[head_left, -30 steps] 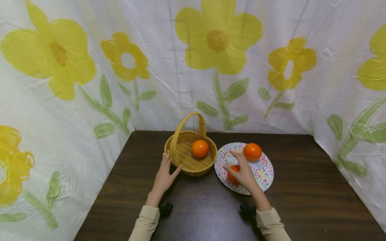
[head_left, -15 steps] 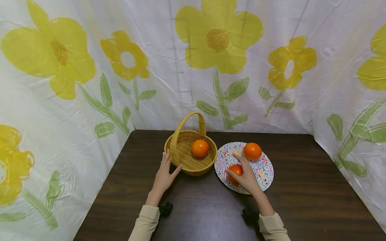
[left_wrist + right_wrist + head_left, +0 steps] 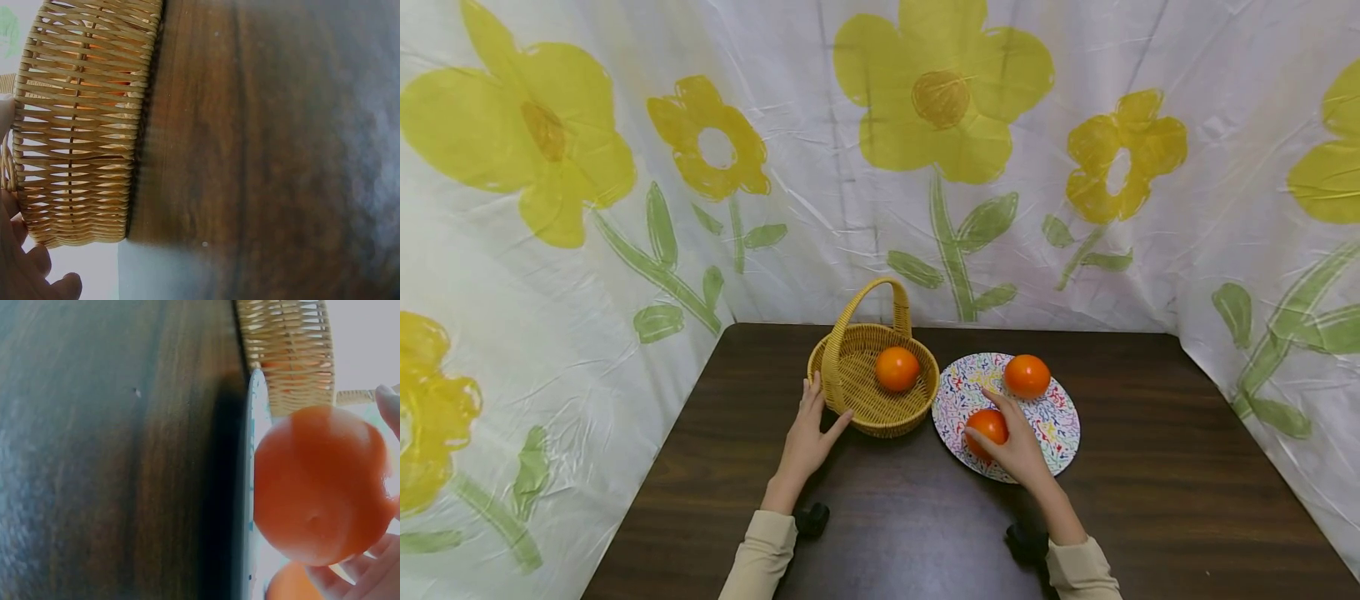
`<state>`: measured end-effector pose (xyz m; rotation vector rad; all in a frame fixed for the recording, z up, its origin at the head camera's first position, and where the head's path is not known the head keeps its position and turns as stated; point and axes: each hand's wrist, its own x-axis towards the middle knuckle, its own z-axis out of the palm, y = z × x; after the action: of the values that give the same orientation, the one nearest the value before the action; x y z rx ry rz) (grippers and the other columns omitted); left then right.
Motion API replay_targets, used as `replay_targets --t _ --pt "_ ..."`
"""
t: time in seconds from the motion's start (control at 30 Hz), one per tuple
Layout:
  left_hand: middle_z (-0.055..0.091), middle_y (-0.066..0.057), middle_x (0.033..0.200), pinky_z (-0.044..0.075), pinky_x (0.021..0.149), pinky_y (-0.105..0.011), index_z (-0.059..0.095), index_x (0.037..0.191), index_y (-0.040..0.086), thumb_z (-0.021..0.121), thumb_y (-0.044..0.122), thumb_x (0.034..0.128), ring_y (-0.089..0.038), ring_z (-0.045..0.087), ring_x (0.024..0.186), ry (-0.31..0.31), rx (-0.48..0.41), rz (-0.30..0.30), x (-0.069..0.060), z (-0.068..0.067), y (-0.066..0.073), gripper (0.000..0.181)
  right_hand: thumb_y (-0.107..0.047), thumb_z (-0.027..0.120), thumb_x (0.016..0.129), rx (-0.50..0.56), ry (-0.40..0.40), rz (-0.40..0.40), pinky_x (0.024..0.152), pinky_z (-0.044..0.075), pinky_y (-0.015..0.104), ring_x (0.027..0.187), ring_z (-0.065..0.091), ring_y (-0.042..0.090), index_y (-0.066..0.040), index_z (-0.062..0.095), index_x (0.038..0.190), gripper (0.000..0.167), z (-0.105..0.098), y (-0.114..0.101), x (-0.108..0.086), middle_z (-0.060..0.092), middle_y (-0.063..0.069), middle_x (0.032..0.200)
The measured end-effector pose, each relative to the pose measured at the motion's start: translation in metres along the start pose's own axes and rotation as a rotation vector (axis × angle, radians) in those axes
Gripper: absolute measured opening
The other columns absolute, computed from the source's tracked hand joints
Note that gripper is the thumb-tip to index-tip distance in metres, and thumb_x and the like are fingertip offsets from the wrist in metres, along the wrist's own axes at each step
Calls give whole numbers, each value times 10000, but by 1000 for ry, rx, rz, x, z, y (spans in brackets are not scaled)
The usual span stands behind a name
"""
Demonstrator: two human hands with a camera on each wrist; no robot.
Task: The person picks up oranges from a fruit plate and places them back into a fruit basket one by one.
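The smooth, round, orange-red fruit (image 3: 988, 423) sits on the lower-left part of the round white plate with multicoloured squiggles (image 3: 1052, 433), right of centre in the frame. The right hand (image 3: 1021, 450) brackets it, thumb on the left and fingers beyond; whether the grip is closed cannot be confirmed. The left hand (image 3: 805, 443), fingers spread, rests against the lower-left side of the yellow woven basket (image 3: 887, 428), without clasping it.

Handling: expect moderate weight, a firm body and a glossy, slightly slippery skin that may bruise. Take hold at the widest part, thumb opposing fingers, with even pressure.

Edges: the plate rim lies just below the fruit; the basket wall stands just beside the plate's left edge. The second orange fruit (image 3: 1027, 377) restricts movement toward upper right. Open room: directly upward, and over the dark wood-grain tabletop (image 3: 917, 517) at bottom centre.
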<state>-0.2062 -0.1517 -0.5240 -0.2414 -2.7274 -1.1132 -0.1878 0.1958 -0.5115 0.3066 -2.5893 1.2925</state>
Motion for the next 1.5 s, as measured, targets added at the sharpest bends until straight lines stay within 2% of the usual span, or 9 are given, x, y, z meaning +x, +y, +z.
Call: replay_targets --t 0.3,0.5,1.0,1.23,1.5 --pt "56 10 1571 247 1043 -607 148 1486 305 498 570 883 -229 -1 1436 -1 2 1 1 1 -1 746 -375 744 772 -27 -10 21 844 472 565 1064 547 340 -137 470 1351 683 -1 3 -3 478 125 1293" --pt "57 9 1571 260 1029 -617 138 1480 339 496 571 883 -270 24 1434 1 5 3 1 2 -2 734 -383 739 775 -39 -14 17 838 482 545 1070 544 318 -144 488 1333 657 1 6 -5 506 118 1276" --pt "66 -4 1571 259 1032 -614 150 1484 317 503 565 882 -245 14 1433 6 5 6 -1 1 0 741 -378 738 778 -38 -27 29 829 490 519 1049 548 297 -146 573 1253 553 0 1 -5 554 98 1228" --pt "51 14 1571 264 1028 -615 141 1487 303 496 570 884 -242 6 1432 2 5 3 0 0 0 749 -369 752 765 -69 -10 -21 803 502 508 1017 571 287 -139 586 1239 552 3 -4 0 570 75 1191" --pt "65 -9 1571 262 1032 -610 157 1490 273 505 567 880 -239 4 1433 0 -2 -4 0 0 1 761 -390 753 758 -79 -19 -14 789 505 501 1015 572 274 -167 585 1241 558 2 -15 10 570 52 1176"
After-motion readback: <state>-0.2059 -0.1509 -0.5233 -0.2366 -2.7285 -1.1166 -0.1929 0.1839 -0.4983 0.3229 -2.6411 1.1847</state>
